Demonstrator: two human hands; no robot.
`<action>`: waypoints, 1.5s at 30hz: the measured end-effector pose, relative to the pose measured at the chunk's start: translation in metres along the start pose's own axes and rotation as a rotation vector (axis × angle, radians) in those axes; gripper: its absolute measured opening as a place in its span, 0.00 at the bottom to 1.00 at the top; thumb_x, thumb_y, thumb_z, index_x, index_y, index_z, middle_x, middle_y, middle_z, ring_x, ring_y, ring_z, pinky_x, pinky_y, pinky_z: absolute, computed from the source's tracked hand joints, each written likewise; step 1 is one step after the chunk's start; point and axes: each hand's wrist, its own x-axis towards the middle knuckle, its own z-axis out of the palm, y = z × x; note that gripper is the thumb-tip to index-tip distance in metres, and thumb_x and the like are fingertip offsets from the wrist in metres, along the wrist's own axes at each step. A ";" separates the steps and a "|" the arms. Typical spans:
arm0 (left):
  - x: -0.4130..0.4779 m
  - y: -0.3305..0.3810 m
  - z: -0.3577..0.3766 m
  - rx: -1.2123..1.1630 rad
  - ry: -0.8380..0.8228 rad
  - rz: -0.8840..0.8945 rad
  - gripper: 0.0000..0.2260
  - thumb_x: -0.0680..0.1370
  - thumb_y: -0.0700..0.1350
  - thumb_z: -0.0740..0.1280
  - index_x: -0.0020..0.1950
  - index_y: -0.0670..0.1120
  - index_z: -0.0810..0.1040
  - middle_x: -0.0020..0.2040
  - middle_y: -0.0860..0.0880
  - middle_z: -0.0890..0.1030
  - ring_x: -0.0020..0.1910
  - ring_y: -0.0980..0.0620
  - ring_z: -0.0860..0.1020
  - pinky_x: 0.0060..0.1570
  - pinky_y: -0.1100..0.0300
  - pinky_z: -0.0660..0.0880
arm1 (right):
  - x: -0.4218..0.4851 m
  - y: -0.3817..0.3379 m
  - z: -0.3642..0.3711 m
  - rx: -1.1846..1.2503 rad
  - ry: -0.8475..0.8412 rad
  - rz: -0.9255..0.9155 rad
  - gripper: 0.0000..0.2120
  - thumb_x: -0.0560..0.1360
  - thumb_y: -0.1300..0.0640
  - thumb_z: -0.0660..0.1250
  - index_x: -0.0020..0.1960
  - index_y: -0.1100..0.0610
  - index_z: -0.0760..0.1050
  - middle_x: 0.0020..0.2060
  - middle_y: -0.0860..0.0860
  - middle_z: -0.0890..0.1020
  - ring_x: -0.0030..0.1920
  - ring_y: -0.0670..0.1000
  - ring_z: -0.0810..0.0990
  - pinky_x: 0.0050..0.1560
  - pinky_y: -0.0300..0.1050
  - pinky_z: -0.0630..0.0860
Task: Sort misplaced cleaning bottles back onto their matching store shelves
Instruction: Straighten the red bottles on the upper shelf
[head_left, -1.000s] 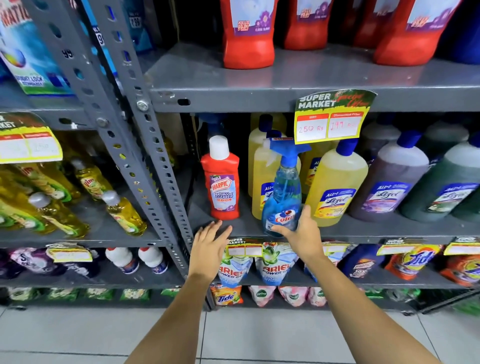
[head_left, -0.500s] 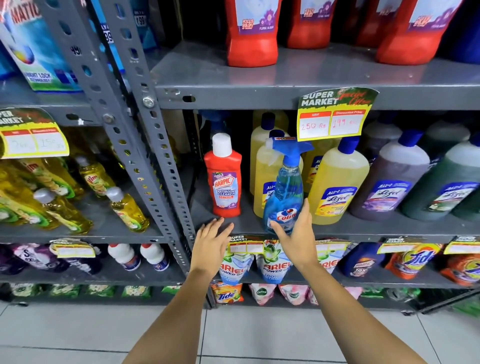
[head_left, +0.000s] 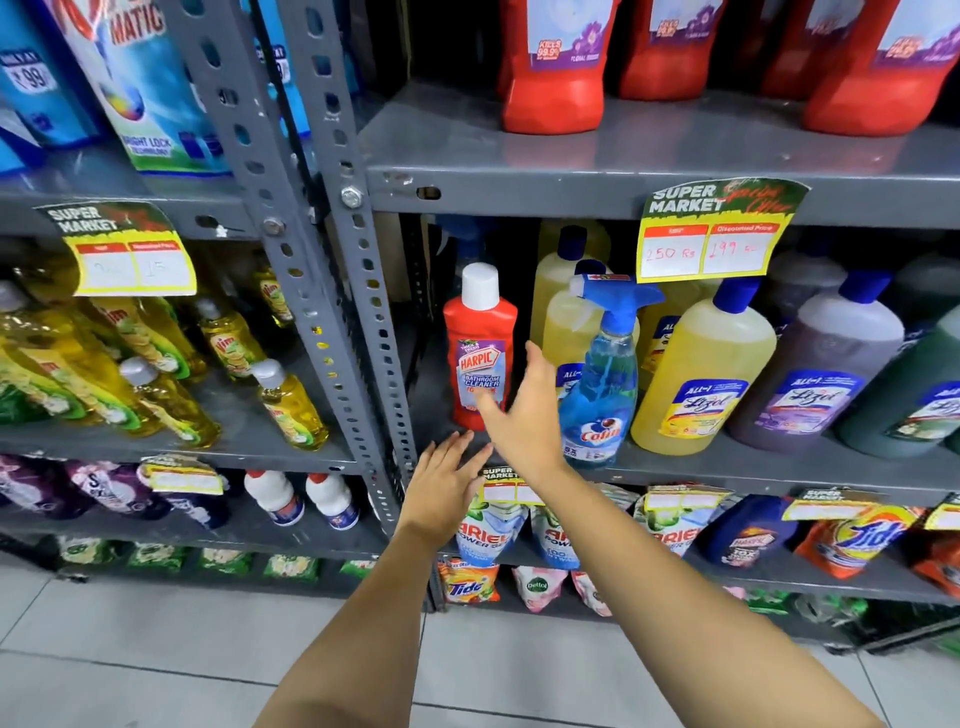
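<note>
Clearly the sorting is not finished: a red Harpic bottle (head_left: 480, 345) and a blue Colin spray bottle (head_left: 600, 382) stand upright on the middle shelf (head_left: 675, 462), among yellow Lizol bottles (head_left: 701, 374) they do not match. The right hand (head_left: 524, 410) is spread wide and empty between the two, fingertips just in front of the Harpic label, though I cannot tell if they touch; the left hand (head_left: 447, 483) lies flat and empty at the shelf edge. Judging by this, neither stray is lifted yet, so both re-shelvings remain.

Harpic bottle (head_left: 480, 347) stands left of spray bottle (head_left: 602, 379) on the shelf (head_left: 727, 467).
</note>
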 end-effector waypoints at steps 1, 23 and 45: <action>-0.001 -0.001 0.001 0.001 -0.003 0.007 0.20 0.81 0.52 0.55 0.72 0.51 0.69 0.72 0.45 0.70 0.72 0.43 0.66 0.72 0.46 0.56 | 0.008 0.001 0.007 0.006 -0.026 0.053 0.40 0.72 0.54 0.74 0.76 0.61 0.57 0.68 0.58 0.69 0.69 0.54 0.69 0.68 0.45 0.68; -0.010 0.011 -0.036 -0.096 0.143 0.029 0.15 0.77 0.41 0.62 0.63 0.42 0.78 0.68 0.40 0.73 0.65 0.39 0.73 0.62 0.44 0.72 | -0.011 -0.045 -0.035 0.101 0.084 -0.156 0.22 0.67 0.50 0.78 0.57 0.47 0.75 0.47 0.37 0.82 0.50 0.39 0.80 0.52 0.36 0.76; 0.150 0.116 -0.270 0.137 0.817 0.254 0.15 0.79 0.53 0.61 0.56 0.46 0.81 0.55 0.49 0.82 0.52 0.48 0.79 0.51 0.53 0.67 | 0.122 -0.212 -0.280 -0.014 0.284 -0.387 0.22 0.66 0.49 0.80 0.54 0.57 0.80 0.48 0.51 0.85 0.48 0.48 0.84 0.54 0.51 0.81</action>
